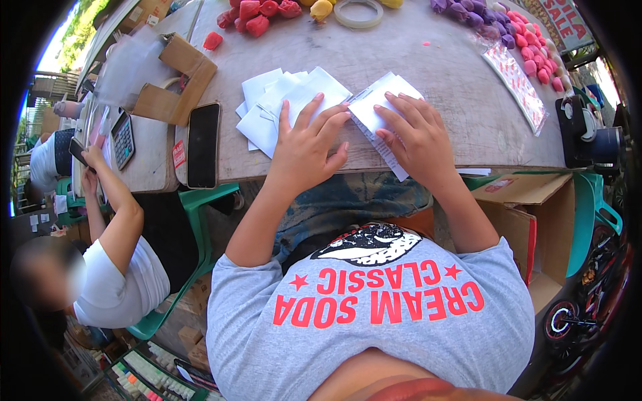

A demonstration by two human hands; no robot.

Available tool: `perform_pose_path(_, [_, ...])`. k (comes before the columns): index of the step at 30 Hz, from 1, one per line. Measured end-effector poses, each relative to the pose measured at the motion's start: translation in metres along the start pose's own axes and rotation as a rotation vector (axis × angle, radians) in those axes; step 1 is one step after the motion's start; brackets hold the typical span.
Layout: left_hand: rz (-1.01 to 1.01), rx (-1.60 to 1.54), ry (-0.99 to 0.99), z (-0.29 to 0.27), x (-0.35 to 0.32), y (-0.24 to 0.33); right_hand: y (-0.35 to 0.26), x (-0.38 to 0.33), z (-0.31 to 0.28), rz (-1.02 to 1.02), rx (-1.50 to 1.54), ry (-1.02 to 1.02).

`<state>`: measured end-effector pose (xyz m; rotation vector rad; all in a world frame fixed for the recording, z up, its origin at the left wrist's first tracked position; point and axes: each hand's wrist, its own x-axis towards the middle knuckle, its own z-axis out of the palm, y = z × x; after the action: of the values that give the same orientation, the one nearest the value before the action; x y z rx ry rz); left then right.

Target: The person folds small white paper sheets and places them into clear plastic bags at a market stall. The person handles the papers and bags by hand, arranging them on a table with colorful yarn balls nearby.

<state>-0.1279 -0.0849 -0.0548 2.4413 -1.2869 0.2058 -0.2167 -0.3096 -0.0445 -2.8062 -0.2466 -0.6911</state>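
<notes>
My left hand [309, 137] lies over a loose pile of white paper slips [259, 125] on the table, its fingers spread and its thumb apart. Index and middle fingertips rest near the top sheet, and the other fingers reach toward a second paper stack. Under my right hand [416, 134] is that white folded paper [374, 100], with a printed sheet [386, 157] sticking out beneath it toward me. The right fingers lie flat across the paper, slightly bent. Both hands are open, pressing on paper rather than gripping it.
A black phone [203, 144] and a cut cardboard piece [167, 87] lie to the left. Red bundles [257, 25], a tape roll [358, 11], purple and pink bundles [528, 50] and a plastic packet [515, 83] lie beyond. A tape dispenser [576, 134] stands right; a seated person [127, 267] holds a phone.
</notes>
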Motion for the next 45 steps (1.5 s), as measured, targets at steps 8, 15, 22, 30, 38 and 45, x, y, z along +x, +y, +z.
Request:
perform_pose_path(8, [0.003, -0.004, 0.015, -0.001, 0.000, 0.001, 0.002, -0.001, 0.005, -0.020, 0.022, -0.058])
perform_pose_path(15, [0.026, 0.033, -0.004, -0.004, 0.001, 0.004, 0.005, -0.001, 0.008, -0.028, -0.001, -0.110])
perform_pose_path(22, [0.111, 0.077, -0.028, 0.002, 0.000, -0.001, 0.005, 0.000, 0.010, -0.003, 0.017, -0.120])
perform_pose_path(30, [0.181, 0.083, -0.076, 0.000, 0.001, 0.000, -0.001, 0.000, 0.011, 0.118, -0.072, -0.108])
perform_pose_path(38, [0.162, 0.034, -0.089, -0.002, 0.000, 0.001, 0.049, 0.005, 0.006, 0.379, -0.129, 0.029])
perform_pose_path(45, [0.155, 0.022, -0.108, -0.003, 0.001, 0.001, 0.041, 0.009, -0.003, 0.421, 0.125, 0.065])
